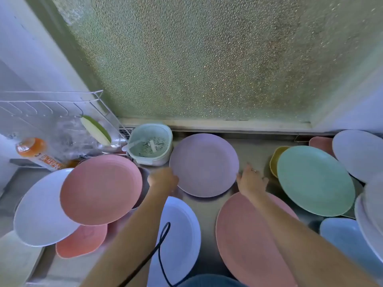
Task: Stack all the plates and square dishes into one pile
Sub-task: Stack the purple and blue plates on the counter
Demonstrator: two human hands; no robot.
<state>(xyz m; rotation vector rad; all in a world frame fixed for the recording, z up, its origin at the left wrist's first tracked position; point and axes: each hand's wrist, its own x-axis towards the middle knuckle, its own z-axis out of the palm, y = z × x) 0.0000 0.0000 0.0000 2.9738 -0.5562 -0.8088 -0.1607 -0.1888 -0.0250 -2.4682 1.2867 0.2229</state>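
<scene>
Both hands are closing on the purple plate (204,164) at the far middle of the worktop (255,148): the left hand (163,180) is curling its grip round the plate's left rim, and the right hand (251,181) is touching the right rim with loosely bent fingers, though whether it is really clasping I cannot tell.

Judging by the spread, the stacking is only beginning, since no single pile is standing yet.

Going from the left, a white plate (39,212) is lying under a pink plate (100,189), which is overlapping a small pink dish (81,240) below it. A second white plate (178,241) is sitting near the left forearm, and a big pink plate (244,235) under the right one. Further right, a green plate (315,180) is covering part of a yellow dish (276,158); beyond it are a pink dish (321,143), another white plate (358,154) and a blue dish (348,239).

By my count that is seven round plates and four dishes, with more pale pieces crowding the right edge, too cropped to number.
</scene>
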